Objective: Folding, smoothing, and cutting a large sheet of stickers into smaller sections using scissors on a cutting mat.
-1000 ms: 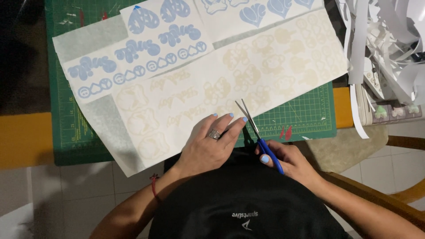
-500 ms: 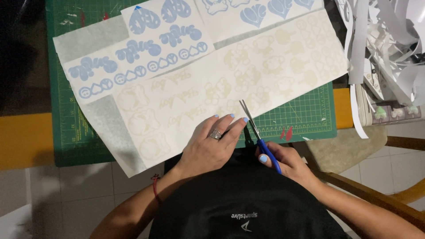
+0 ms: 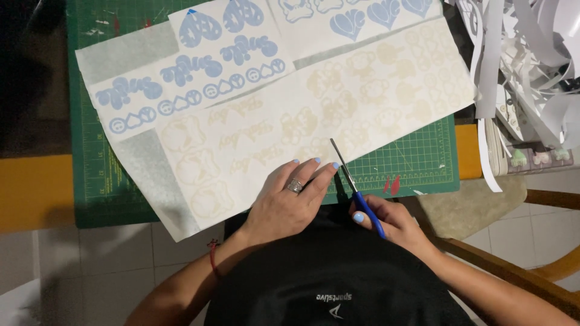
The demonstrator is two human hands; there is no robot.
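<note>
Left hand (image 3: 289, 202) flat, right hand (image 3: 389, 220) clenched

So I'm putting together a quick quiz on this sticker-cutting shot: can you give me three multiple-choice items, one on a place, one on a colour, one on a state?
1. Where does the left hand rest?
A. flat on the pale sticker sheet
B. on the pile of paper scraps
C. on the floor tiles

2. What colour are the handles of the scissors?
A. red
B. blue
C. yellow

3. How do the scissors stand?
A. lying unheld on the cutting mat
B. hanging from the chair
C. held in the right hand, blades at the sheet's near edge

Answers:
1 A, the fingers are spread on the sheet beside the blades.
2 B, the grip in the right hand is blue.
3 C, the right hand grips the handles and the tips point into the sheet's edge.
</note>
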